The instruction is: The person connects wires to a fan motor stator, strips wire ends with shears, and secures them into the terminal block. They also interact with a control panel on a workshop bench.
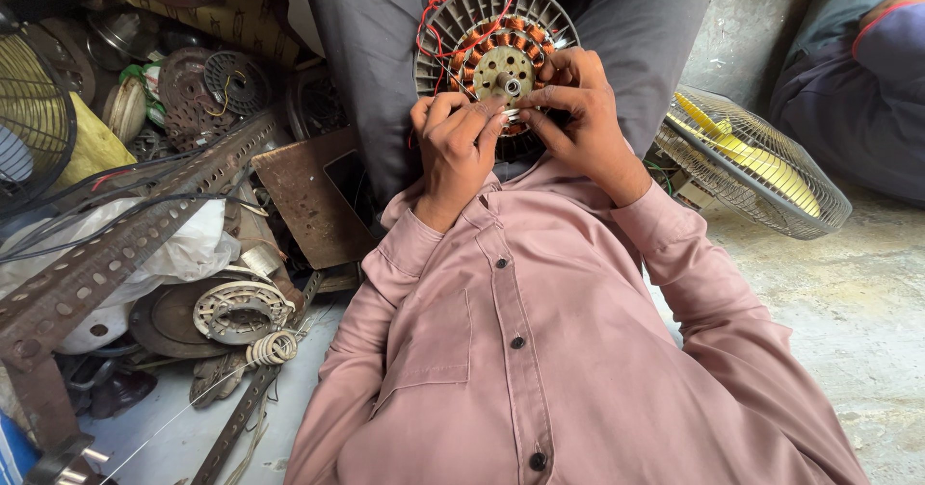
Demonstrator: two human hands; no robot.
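Both hands meet at the lower edge of a fan motor stator (496,47) that rests on the person's lap, between grey-trousered thighs. The left hand (453,148) has its fingers curled in, fingertips pinched at the stator's rim near the copper windings; the right hand (578,119) wraps the rim from the other side, thumb and fingers pressed on the winding area, seemingly to steady the piece while the fingertips work at something small. What exactly is pinched between them is too small to tell. The stator faces up with its perforated centre plate and shaft toward the camera, ribbed grey housing around it, and red wires (438,13) looping off its left side.

To the left lies a heap of scrap: a perforated angle-iron bar (125,244), a rusty metal plate (313,196), old stators, a small coil of wire (273,347). To the right, a wire fan guard with yellow blades (752,162) lies on the concrete floor (848,302), beside another person's leg (858,80).
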